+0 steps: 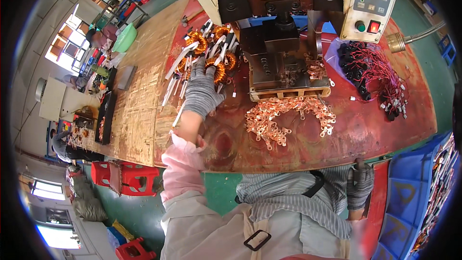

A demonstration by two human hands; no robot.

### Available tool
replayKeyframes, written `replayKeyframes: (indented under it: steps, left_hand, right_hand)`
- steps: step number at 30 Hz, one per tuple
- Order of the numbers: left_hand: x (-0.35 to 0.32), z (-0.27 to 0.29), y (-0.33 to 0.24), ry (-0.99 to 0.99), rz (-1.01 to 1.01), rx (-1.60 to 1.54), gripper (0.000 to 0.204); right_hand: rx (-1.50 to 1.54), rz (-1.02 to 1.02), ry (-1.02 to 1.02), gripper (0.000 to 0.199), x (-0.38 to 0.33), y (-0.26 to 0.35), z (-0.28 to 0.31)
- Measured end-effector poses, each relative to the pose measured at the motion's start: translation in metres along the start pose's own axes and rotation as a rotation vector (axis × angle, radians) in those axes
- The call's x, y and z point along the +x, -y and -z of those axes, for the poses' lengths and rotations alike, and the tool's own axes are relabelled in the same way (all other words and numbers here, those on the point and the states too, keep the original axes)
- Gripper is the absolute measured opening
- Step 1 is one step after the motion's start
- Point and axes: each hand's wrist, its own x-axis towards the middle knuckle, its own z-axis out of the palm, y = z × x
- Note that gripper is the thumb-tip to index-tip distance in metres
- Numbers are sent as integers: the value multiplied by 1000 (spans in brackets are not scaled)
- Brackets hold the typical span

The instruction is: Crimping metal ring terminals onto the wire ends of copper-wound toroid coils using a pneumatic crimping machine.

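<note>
My left hand (202,89), in a grey knit glove, reaches forward onto a heap of copper-wound toroid coils (211,50) with white sleeved leads; its fingers rest on a coil at the heap's near edge, and whether they grip it I cannot tell. My right hand (360,185), also gloved, is down at the table's near edge by my lap, fingers curled against the edge beside a blue bin (409,202). A pile of copper ring terminals (286,115) lies on the red tabletop (356,130) between the two hands, in front of a press machine (284,53).
A bag of black parts with red wires (373,72) lies right of the machine, below its control box (370,0). The blue bin holds finished coils with white leads. A chipboard bench (139,91) stretches left, where other people work. Red stools (122,178) stand on the green floor.
</note>
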Motion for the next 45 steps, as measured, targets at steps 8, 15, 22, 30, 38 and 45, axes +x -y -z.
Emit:
replayKeyframes:
  steps: [8, 15, 22, 30, 38, 45]
  left_hand:
    - [16, -30, 26, 38, 309, -1296, 37]
    - [-22, 6, 54, -336, 182, -902, 41]
    - [-107, 46, 64, -615, 178, -1284, 38]
    - [-133, 101, 19, -681, 178, -1061, 52]
    - [-108, 88, -29, -275, -309, -396, 42]
    - [-113, 68, -56, -377, -626, -188, 27]
  right_hand:
    - [96, 71, -229, 30, -14, 5, -13]
    - [245, 199, -205, 25, 11, 39, -11]
    - [323, 507, 105, 32, 57, 86, -17]
    - [397, 1171, 150, 36, 130, 205, 12]
    - [-284, 1290, -277, 41, 162, 270, 31]
    - [-384, 821, 437, 40, 171, 214, 12]
